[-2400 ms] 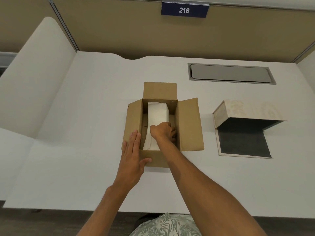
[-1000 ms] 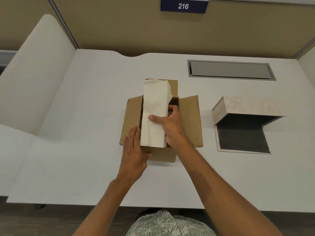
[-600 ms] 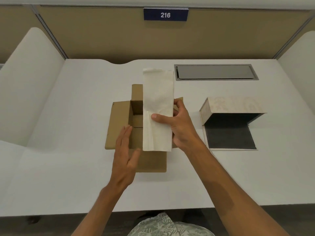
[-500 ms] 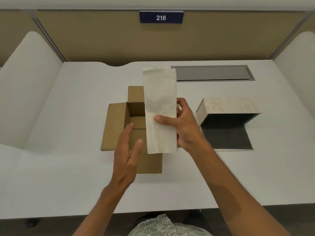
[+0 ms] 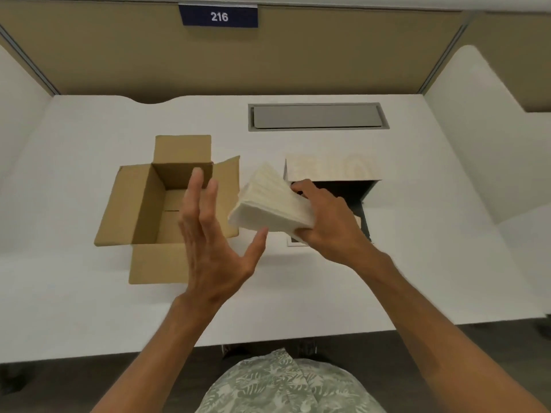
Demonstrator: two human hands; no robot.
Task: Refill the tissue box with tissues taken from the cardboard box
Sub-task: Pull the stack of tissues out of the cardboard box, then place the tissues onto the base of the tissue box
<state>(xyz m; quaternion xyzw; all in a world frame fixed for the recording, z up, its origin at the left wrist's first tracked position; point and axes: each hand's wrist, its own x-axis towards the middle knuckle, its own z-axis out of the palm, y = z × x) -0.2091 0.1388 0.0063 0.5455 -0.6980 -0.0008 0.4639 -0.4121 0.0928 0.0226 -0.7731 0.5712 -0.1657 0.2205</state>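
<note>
The thick stack of white folded tissues point(image 5: 272, 201) is clamped in our right hand point(image 5: 331, 222), between the empty brown cardboard box point(image 5: 167, 204) and the pale hinged tissue box point(image 5: 331, 174). Our left hand point(image 5: 213, 236) hovers open. The loose sheets could fan out and snag that box's edge.

I see the cardboard box point(image 5: 155, 204) sitting open on the desk, all four flaps splayed out, plain brown, inside looks empty down to the bottom seam. Tissue stack point(image 5: 269, 204) is a thick white block, tilted, up in the air btwn the two boxes w/ its layered edge facing me. Tissue box point(image 5: 328, 171) to the right: pale patterned lid hinged up at the back, dark interior, partly hidden so can't see contents.
</note>
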